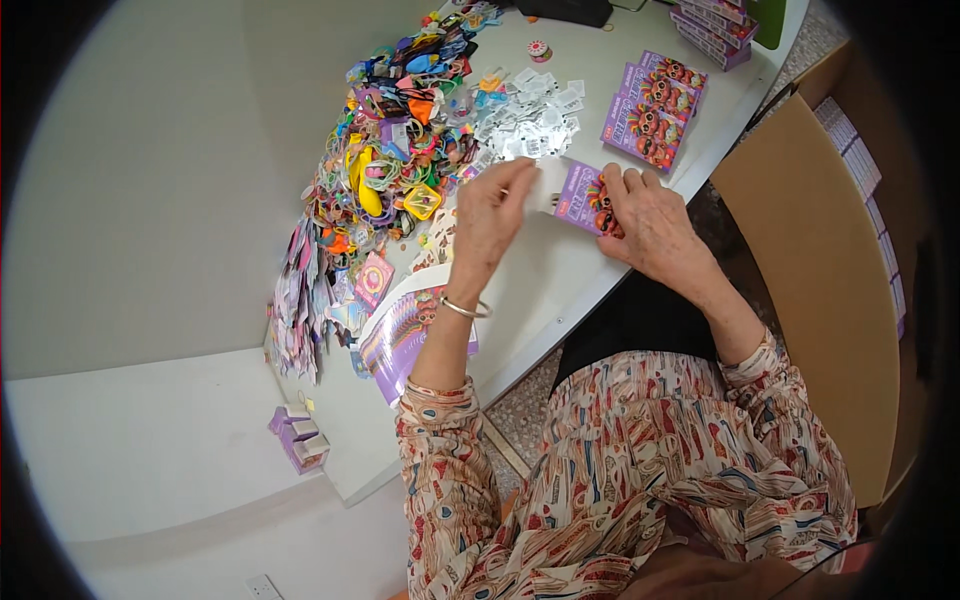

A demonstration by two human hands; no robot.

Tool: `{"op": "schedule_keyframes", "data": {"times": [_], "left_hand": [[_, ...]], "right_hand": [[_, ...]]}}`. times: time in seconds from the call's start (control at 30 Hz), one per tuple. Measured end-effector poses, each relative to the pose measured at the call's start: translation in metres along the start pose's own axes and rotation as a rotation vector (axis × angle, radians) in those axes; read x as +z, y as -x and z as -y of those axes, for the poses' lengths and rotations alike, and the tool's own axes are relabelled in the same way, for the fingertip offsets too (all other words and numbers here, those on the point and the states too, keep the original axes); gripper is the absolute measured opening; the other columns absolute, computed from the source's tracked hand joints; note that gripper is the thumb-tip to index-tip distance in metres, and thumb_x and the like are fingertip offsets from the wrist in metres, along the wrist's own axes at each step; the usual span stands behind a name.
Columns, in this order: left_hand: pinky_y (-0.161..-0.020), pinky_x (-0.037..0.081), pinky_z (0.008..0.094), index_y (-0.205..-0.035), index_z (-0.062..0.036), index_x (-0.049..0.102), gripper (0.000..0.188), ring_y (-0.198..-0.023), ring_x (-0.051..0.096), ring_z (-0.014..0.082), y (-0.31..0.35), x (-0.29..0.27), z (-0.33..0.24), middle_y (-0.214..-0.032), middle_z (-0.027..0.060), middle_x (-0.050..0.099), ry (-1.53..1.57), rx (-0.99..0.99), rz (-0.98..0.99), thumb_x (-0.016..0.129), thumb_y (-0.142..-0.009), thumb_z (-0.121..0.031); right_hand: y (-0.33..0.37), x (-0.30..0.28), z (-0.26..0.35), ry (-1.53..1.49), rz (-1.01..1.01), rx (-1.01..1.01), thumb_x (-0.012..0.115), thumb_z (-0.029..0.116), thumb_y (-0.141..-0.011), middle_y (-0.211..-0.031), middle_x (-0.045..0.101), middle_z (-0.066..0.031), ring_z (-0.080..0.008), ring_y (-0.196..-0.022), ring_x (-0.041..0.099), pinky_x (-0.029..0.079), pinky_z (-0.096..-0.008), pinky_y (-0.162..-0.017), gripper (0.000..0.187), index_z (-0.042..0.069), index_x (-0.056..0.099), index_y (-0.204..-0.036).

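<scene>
My right hand (655,222) grips a small purple box (578,194) with colourful cartoon characters on its front, fingers over its right end. The box is held above the near edge of the table. My left hand (492,222), a silver bangle at its wrist, is closed in a pinch just left of the box. By its fingertips is a pale, blurred patch; whether it is a box flap or a separate piece I cannot tell. Beyond the hands lies a heap of small white printed slips (530,115).
A long heap of colourful small trinkets (400,150) runs along the wall side. Purple printed sheets (400,345) lie by my left forearm. Similar boxes (655,112) rest at the right, with a stack (715,28) behind. An open carton (815,270) holding boxes stands beside the table.
</scene>
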State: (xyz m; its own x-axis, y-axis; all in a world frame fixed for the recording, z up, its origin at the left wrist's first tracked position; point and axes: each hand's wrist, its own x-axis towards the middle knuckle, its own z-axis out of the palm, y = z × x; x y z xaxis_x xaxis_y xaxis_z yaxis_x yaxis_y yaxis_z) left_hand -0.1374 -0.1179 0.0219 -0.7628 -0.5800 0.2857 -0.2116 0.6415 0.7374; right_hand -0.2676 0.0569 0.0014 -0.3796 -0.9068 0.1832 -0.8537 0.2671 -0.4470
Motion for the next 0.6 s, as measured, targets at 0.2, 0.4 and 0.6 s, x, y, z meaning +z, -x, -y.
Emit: {"op": "schedule_keyframes", "data": {"times": [0.2, 0.4, 0.6], "left_hand": [[-0.074, 0.046, 0.034, -0.088, -0.0003, 0.07, 0.022, -0.066, 0.057, 0.0228, -0.015, 0.0, 0.05, -0.074, 0.0116, 0.064, -0.285, -0.073, -0.041, 0.072, -0.08, -0.021], [-0.076, 0.043, 0.0422, -0.067, -0.0044, 0.059, 0.028, -0.079, 0.055, 0.0323, -0.012, 0.036, 0.079, -0.076, 0.0127, 0.058, -0.606, 0.154, -0.354, 0.077, -0.072, -0.025], [-0.073, 0.042, 0.0333, -0.071, -0.0004, 0.058, 0.019, -0.068, 0.052, 0.0203, -0.014, 0.007, 0.085, -0.071, 0.0076, 0.056, -0.209, -0.087, -0.198, 0.072, -0.076, -0.013]], "right_hand": [[0.001, -0.006, -0.017, -0.028, -0.022, 0.066, 0.073, 0.024, -0.066, -0.097, 0.056, -0.0196, -0.0355, -0.098, 0.057, 0.05, -0.0426, -0.079, 0.069, -0.004, 0.041, -0.12], [0.004, -0.002, -0.017, -0.034, -0.034, 0.049, 0.073, 0.025, -0.066, -0.099, 0.056, -0.0204, -0.0361, -0.099, 0.056, 0.05, -0.0427, -0.08, 0.071, -0.004, 0.039, -0.122], [0.005, 0.004, -0.018, -0.048, -0.054, 0.016, 0.075, 0.024, -0.066, -0.098, 0.056, -0.0197, -0.0346, -0.098, 0.056, 0.051, -0.0412, -0.079, 0.073, -0.004, 0.039, -0.123]]}}
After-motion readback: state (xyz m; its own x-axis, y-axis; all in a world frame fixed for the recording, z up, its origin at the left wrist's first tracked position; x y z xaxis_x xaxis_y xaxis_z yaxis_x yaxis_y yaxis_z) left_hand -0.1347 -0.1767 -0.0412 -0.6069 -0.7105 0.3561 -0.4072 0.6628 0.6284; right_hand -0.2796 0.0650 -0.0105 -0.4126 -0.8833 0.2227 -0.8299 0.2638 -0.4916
